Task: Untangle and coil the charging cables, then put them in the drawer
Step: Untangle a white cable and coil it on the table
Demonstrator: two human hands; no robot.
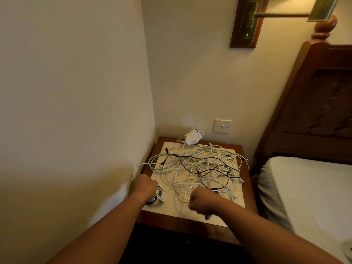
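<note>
**Head view: cables mostly tangled, one bundle in hand**

Location. The cables (198, 166) lie in a loose heap of white, black and pale green strands across the top of the nightstand (171, 222). One white loop hangs over its left edge. A white adapter (192, 139) sits at the back of the heap, near the wall.

Hands. The left hand (144, 185) is at the near-left corner, fingers clenched around a small bundle (159, 196) of coiled white cable. The right hand (201, 203) is over the near edge of the heap with fingers curled and thumb pointing down. It is blurred, and whether it pinches a strand cannot be told.

Handling assessment. The strands look light, thin and limp, so they should slide over each other but snag wherever a plug catches a loop. Pulling mid-length would likely tighten the knots. The better hold is probably at a plug end, feeding it back through the loops. The adapter is the only weighty piece and may drag its lead along.

Progress. Judged early: one bundle formed, the rest uncoiled.
</note>
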